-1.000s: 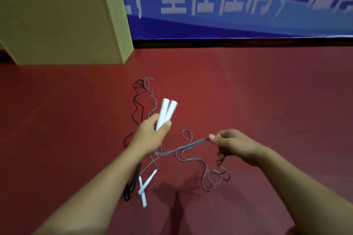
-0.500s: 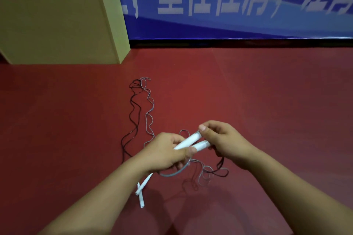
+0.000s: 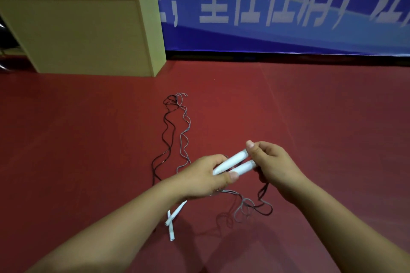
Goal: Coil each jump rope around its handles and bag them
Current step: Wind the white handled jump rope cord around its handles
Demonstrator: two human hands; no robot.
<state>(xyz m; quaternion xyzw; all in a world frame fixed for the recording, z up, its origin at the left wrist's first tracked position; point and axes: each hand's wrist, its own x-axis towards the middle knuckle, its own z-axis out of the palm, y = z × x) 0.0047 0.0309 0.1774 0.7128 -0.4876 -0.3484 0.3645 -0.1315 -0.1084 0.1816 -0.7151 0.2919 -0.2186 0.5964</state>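
Head view: left hand (image 3: 205, 176) grips the pair of white plastic jump-rope handles (image 3: 233, 164) side by side, fingers curled round the near ends, thumb pressed on the lower one. Right hand (image 3: 271, 165) pinches at the far ends, thumb on the upper handle; thin grey cord (image 3: 244, 206) hangs beneath it in loose loops onto the red floor (image 3: 310, 117) (whether any cord is in that pinch I cannot tell). No turns of cord visible on the handles: judged as coiling barely begun. Second pair of white handles (image 3: 173, 219) lies crossed on the floor below the left forearm, its grey rope (image 3: 185, 137) and a black rope (image 3: 165, 137) stretched out uncoiled. No bag in sight. Nearly everything remains.
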